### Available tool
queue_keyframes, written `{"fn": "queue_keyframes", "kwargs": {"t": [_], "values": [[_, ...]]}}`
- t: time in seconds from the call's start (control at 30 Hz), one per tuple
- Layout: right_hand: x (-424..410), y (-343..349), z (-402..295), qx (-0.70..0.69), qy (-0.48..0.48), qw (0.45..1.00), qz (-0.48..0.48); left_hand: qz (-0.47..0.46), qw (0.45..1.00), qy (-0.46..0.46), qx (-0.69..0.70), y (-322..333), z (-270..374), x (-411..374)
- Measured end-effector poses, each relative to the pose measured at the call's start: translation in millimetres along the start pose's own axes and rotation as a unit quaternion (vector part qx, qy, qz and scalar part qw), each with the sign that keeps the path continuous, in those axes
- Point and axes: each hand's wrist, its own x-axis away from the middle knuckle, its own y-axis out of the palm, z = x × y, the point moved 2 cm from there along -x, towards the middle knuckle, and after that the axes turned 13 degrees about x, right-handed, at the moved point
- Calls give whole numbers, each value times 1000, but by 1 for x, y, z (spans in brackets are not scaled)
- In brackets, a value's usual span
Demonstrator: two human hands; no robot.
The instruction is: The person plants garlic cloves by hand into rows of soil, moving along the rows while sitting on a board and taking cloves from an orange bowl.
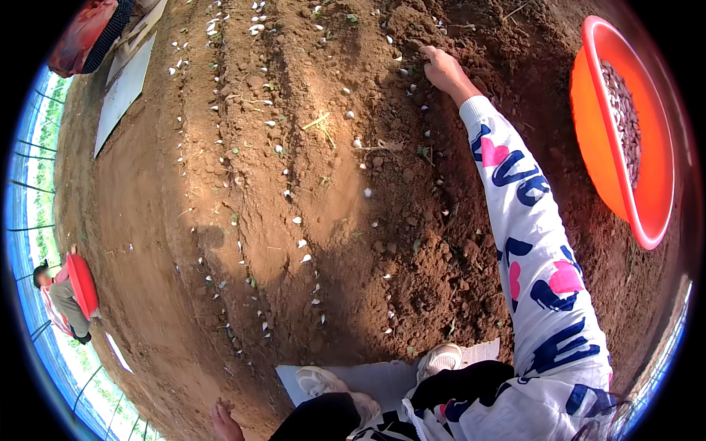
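Observation:
My right hand (445, 71) reaches far out to the soil beside a furrow, its index finger pointed at the ground. No object shows in its fingers, whose undersides are hidden. A pale garlic clove (403, 71) lies just left of the fingertips, and another clove (412, 88) sits a little below it. More cloves line the same furrow toward me. Low in the picture, my left hand (225, 421) hangs above bare soil with loosely curled fingers; its palm is turned out of sight. Several rows of cloves, such as one clove (301, 243), run along the tilled bed (331, 182).
To the right stands an orange plastic basin (598, 160) holding many cloves (623, 121). Flat sheet (386, 380) lies beneath my shoes. At far left, a person (63, 297) sits with a red basin (83, 284). Another person's clothing (91, 36) shows upper left, near a pale board (124, 93).

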Motion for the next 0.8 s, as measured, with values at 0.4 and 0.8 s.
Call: {"fn": "queue_keyframes", "kwargs": {"t": [0.4, 0.8], "values": [[205, -50, -13, -84, 69, 979, -172, -1, 992, -117, 51, -47, -78, 0], [111, -23, -50, -1, -189, 981, 36, -37, 995, -92, 23, -17, -34, -21]]}}
